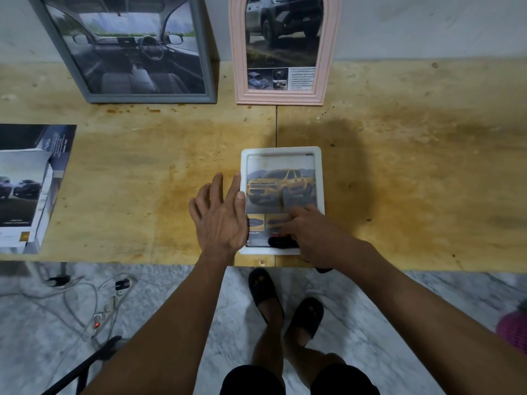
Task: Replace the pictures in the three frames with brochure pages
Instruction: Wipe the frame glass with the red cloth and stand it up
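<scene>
A white frame (320,178) lies flat near the table's front edge, with a brochure page of a yellow pickup (281,183) in it. My left hand (221,215) rests beside the frame's left edge with its fingers straight, and its thumb touches the rim. My right hand (310,232) lies over the page's lower right. Its index finger presses on the page and its other fingers curl over a black object (281,243) that pokes out on both sides of the hand. A grey frame (212,81) and a pink arched frame (328,52) lean on the wall, each showing a car page.
Loose brochure pages (28,183) lie stacked at the table's left edge. The wooden table (427,166) is stained. On the marble floor below are cables and a power strip (108,306), my feet in black sandals, and something pink (513,329) at the right.
</scene>
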`<state>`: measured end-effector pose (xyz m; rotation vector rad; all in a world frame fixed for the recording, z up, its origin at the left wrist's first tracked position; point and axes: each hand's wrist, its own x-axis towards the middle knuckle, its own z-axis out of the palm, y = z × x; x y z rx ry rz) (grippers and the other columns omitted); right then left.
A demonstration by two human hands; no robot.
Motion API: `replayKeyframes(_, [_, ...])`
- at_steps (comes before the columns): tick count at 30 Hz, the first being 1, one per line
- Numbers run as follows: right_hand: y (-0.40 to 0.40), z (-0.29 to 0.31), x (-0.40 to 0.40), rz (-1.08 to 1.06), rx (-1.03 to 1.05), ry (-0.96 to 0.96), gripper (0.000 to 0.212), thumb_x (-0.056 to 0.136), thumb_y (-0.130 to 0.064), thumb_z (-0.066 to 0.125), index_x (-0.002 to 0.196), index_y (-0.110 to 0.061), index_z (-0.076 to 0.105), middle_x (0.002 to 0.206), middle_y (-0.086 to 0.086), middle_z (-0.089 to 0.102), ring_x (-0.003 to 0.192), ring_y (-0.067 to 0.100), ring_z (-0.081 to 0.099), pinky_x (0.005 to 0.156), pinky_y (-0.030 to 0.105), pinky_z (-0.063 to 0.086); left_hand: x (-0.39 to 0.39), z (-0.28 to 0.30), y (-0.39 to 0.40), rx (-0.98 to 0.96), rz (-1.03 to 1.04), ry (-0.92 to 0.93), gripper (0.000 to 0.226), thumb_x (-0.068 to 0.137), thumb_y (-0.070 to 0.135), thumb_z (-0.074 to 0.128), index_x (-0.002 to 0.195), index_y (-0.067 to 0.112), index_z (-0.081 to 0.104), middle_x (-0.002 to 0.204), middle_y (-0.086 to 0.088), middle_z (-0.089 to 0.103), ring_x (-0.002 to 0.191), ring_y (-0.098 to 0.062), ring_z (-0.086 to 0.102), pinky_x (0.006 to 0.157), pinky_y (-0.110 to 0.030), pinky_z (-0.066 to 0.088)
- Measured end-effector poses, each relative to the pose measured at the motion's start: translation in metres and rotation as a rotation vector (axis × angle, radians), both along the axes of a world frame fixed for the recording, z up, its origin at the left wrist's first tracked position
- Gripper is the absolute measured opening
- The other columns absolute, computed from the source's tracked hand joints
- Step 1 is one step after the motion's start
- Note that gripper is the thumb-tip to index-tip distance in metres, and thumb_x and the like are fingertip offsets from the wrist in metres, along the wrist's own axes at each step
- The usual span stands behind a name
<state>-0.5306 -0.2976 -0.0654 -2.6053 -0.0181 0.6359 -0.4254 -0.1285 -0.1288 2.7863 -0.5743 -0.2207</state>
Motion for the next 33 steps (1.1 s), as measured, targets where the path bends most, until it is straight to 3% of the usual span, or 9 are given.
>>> replayKeyframes(2, [-0.004, 0.008, 0.005, -0.040, -0.010, 0.044, 0.036, 0.095, -0.006, 0.050, 0.126, -0.020, 0.062, 0.121, 0.002, 0.054, 0.113, 0.020, 0.050, 0.079, 0.019, 0.026, 0.000, 0.001, 0.000, 0.001, 0.001, 0.001, 0.048, 0.107, 0.045, 0.017, 0.153, 0.041, 0.027, 0.161, 0.001, 0.024, 0.143, -0.027, 0.022, 0.114, -0.057, 0.019])
replayKeyframes(4, [-0.011, 0.014, 0.012, -0.241, 0.066, 0.006, 0.025, 0.097, -0.011, 0.050, 0.114, -0.017, 0.067, 0.111, 0.003, 0.060, 0.098, 0.017, 0.055, 0.074, 0.022, 0.033, 0.000, 0.001, 0.000, 0.001, -0.002, -0.002, 0.049, 0.106, 0.046, 0.015, 0.154, 0.041, 0.027, 0.161, 0.001, 0.025, 0.143, -0.027, 0.022, 0.113, -0.057, 0.020])
replayKeyframes(8, [-0.030, 0.008, 0.031, -0.846, 0.102, -0.339, 0.028, 0.102, -0.018, 0.042, 0.121, -0.019, 0.063, 0.102, 0.002, 0.050, 0.083, 0.013, 0.047, 0.070, 0.020, 0.029, 0.000, 0.000, -0.001, 0.007, 0.002, -0.015, 0.049, 0.106, 0.046, 0.017, 0.153, 0.040, 0.028, 0.160, 0.001, 0.027, 0.142, -0.027, 0.024, 0.112, -0.058, 0.022])
replayKeyframes(10, [-0.031, -0.005, 0.042, -0.948, 0.075, -0.420, 0.030, 0.102, -0.018, 0.040, 0.123, -0.016, 0.062, 0.101, 0.001, 0.043, 0.083, 0.017, 0.047, 0.070, 0.019, 0.028, 0.000, 0.000, -0.001, 0.008, 0.000, -0.019, 0.049, 0.106, 0.046, 0.017, 0.153, 0.040, 0.029, 0.160, 0.000, 0.027, 0.141, -0.027, 0.025, 0.112, -0.058, 0.022])
replayKeyframes(14, [-0.017, -0.031, 0.058, -0.817, -0.087, -0.432, 0.031, 0.094, -0.007, 0.047, 0.121, -0.008, 0.061, 0.110, 0.011, 0.049, 0.098, 0.030, 0.051, 0.069, 0.031, 0.041, 0.000, -0.001, -0.001, 0.003, 0.000, -0.026, 0.049, 0.106, 0.046, 0.017, 0.153, 0.040, 0.029, 0.160, 0.000, 0.028, 0.141, -0.028, 0.026, 0.112, -0.058, 0.022])
replayKeyframes(17, [-0.011, -0.034, 0.064, -0.802, -0.138, -0.424, 0.029, 0.090, -0.003, 0.050, 0.116, -0.007, 0.063, 0.115, 0.014, 0.051, 0.101, 0.032, 0.049, 0.073, 0.032, 0.043, -0.001, -0.001, -0.001, 0.003, 0.002, -0.026, 0.049, 0.106, 0.046, 0.018, 0.153, 0.040, 0.029, 0.160, 0.000, 0.028, 0.142, -0.028, 0.025, 0.111, -0.059, 0.022])
replayKeyframes(23, [-0.020, -0.032, 0.068, -0.660, -0.100, -0.450, 0.026, 0.095, -0.011, 0.052, 0.116, -0.012, 0.069, 0.108, 0.009, 0.058, 0.095, 0.028, 0.053, 0.074, 0.026, 0.035, -0.001, -0.004, -0.003, 0.021, 0.015, -0.029, 0.048, 0.106, 0.046, 0.019, 0.153, 0.041, 0.029, 0.160, 0.000, 0.028, 0.142, -0.028, 0.025, 0.111, -0.058, 0.023])
replayKeyframes(28, [-0.007, -0.023, 0.064, -0.476, -0.044, -0.375, 0.028, 0.096, -0.016, 0.054, 0.121, -0.013, 0.066, 0.111, 0.008, 0.056, 0.097, 0.026, 0.050, 0.080, 0.034, 0.043, -0.001, -0.003, -0.003, 0.022, 0.025, -0.024, 0.047, 0.107, 0.045, 0.020, 0.153, 0.041, 0.030, 0.160, 0.000, 0.027, 0.142, -0.028, 0.024, 0.113, -0.058, 0.021])
replayKeyframes(33, [0.016, -0.022, 0.039, -0.365, -0.019, -0.343, 0.024, 0.089, -0.008, 0.063, 0.111, -0.011, 0.071, 0.106, 0.008, 0.059, 0.096, 0.026, 0.052, 0.083, 0.037, 0.045, -0.002, 0.000, -0.004, 0.012, 0.033, -0.020, 0.047, 0.107, 0.043, 0.020, 0.152, 0.040, 0.031, 0.160, 0.000, 0.027, 0.142, -0.028, 0.025, 0.114, -0.057, 0.019])
